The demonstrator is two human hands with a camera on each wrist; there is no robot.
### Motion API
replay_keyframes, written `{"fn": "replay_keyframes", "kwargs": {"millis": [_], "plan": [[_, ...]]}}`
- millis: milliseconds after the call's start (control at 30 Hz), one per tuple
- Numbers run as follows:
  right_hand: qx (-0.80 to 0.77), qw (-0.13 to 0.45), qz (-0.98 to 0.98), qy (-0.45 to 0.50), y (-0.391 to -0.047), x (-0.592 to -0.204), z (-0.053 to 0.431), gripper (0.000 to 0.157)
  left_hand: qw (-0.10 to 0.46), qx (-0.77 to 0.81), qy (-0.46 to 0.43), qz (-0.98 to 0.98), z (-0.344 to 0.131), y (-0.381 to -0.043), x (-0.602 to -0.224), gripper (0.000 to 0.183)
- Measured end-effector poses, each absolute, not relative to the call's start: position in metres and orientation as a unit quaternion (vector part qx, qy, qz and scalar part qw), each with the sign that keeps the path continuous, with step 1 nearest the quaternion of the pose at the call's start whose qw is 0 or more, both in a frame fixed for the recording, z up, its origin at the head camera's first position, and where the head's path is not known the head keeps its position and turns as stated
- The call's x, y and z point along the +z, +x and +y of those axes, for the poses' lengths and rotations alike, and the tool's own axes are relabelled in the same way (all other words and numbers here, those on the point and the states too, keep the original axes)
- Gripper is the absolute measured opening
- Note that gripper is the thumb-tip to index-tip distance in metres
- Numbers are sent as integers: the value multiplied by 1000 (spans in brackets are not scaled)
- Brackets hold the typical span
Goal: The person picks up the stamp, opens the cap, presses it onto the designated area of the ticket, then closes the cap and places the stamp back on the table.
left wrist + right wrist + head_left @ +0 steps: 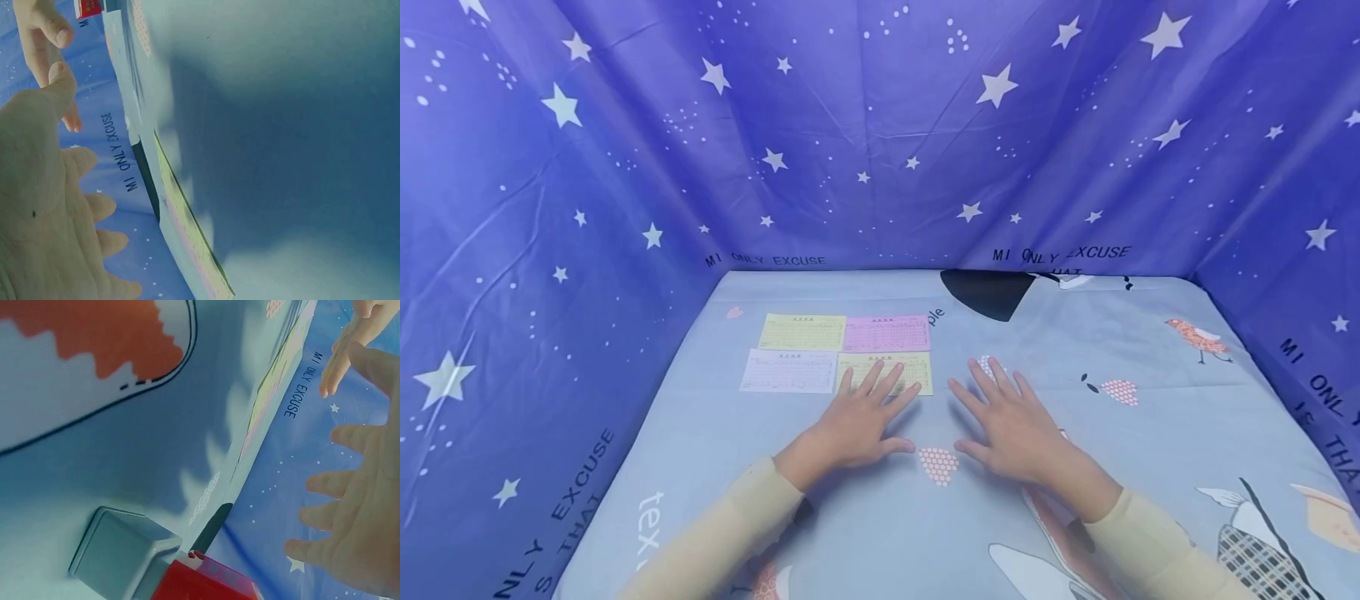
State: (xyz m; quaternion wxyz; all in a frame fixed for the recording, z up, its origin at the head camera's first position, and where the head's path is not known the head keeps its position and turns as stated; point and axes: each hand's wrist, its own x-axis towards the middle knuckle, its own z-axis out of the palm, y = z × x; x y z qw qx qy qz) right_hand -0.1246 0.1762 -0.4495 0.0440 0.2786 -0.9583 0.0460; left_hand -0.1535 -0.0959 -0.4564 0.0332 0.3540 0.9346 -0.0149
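All round me the curtain [865,100] is deep violet-blue, scattered with white stars and dots, with black capitals [1062,254] low down. The cloth [850,533] is pale grey-blue, printed with an orange-red bird [1197,336] at far right, pink honeycomb patches [938,467], a solid black shape [992,292] at the far edge, a dark-and-light checked motif [1262,554] near right and white letters [649,525] near left. The far left slip [802,332] is yellow, the far right slip [887,333] pink, the near left slip [787,371] lilac-white, the near right slip [919,367] yellow, all finely ruled. The sleeves [722,533] are plain cream. The right wrist view catches a grey-green boxy thing [122,547] and a bright red one [206,581].
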Motion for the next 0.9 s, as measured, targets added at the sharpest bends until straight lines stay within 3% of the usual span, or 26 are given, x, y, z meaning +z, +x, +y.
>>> {"fn": "replay_keyframes", "kwargs": {"millis": [267,600,767,900], "plan": [[39,34,-966,252,-122,-455,183,79,43,-7,355,934,-95,-150,-463,85],[71,49,-990,108,-107,-456,226,59,40,20,405,913,-73,-126,-469,72],[121,12,-991,54,-99,-450,244,55,38,36,418,907,-57,-117,-472,61],[160,-5,-986,53,-98,-452,250,42,45,61,406,911,-47,-114,-475,56]]}}
